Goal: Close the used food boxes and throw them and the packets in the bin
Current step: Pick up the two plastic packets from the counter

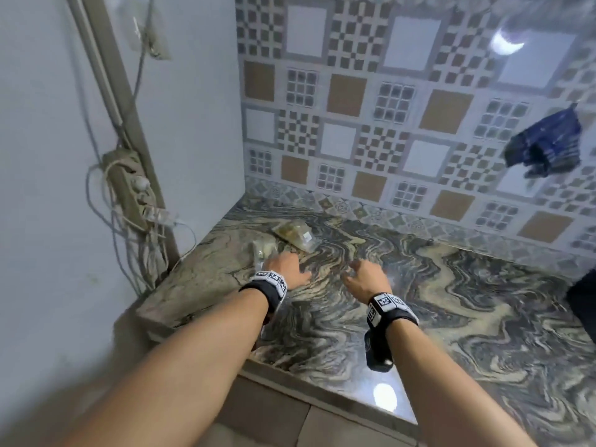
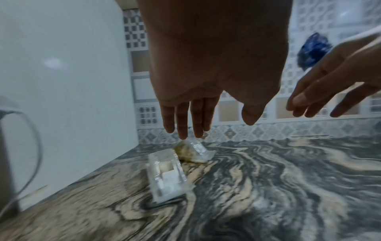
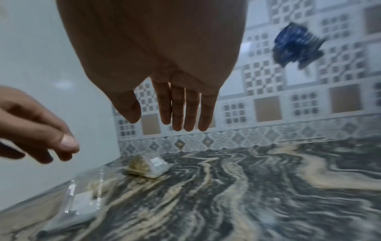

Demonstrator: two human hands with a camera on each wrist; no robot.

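Clear plastic boxes point(image 2: 167, 174) lay near the counter point(image 1: 451, 301) corner, left hand point(image 1: 285, 269) and right hand point(image 1: 366, 280) hovering open and empty just short of them, and that slick, flimsy plastic could slip or spill leftovers.

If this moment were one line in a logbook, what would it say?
left hand: open, above near clear box | right hand: open, empty | far box: on counter | bin: unseen

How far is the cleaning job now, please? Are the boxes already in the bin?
Nothing looks done yet. Two clear food boxes, the near one and the far one, lie on the marble counter. The left hand and right hand reach toward them, holding nothing. No bin is in view.
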